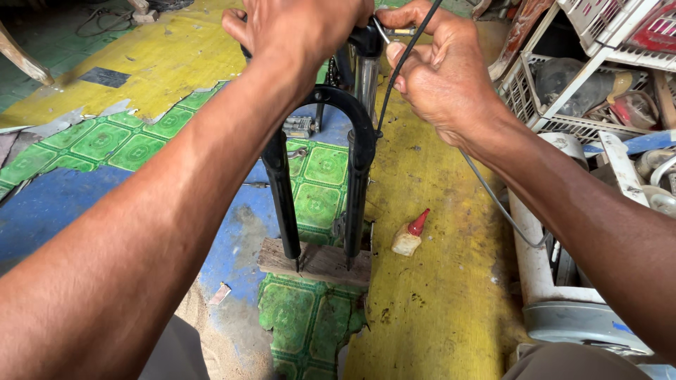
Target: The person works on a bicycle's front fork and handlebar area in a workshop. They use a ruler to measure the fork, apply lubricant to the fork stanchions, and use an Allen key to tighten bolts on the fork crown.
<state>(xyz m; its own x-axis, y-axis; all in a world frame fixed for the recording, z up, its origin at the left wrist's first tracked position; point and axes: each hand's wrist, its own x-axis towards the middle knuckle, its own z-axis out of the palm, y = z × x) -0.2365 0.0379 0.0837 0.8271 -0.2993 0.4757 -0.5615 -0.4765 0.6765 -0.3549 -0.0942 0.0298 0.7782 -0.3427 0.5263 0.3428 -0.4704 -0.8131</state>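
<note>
The left hand (299, 32) is clenched over the top of the fork (320, 176), which stands upright, its leg tips on a wood block (317, 262). The right hand (440, 74) pinches a black cable (394, 81) beside the crown. A red-capped bottle (410, 236) lies near the block; crates (563, 84) crowd the right edge, with open floor to the left.

We see a worn floor (436, 295) covered in torn sheets of yellow, blue and green patterned vinyl, with bare dirt showing near its bottom edge. White wire racks (563, 105) crammed with clutter stand along the right edge. Daylight falls evenly. A wooden leg (21, 56) pokes in at the top left corner.
</note>
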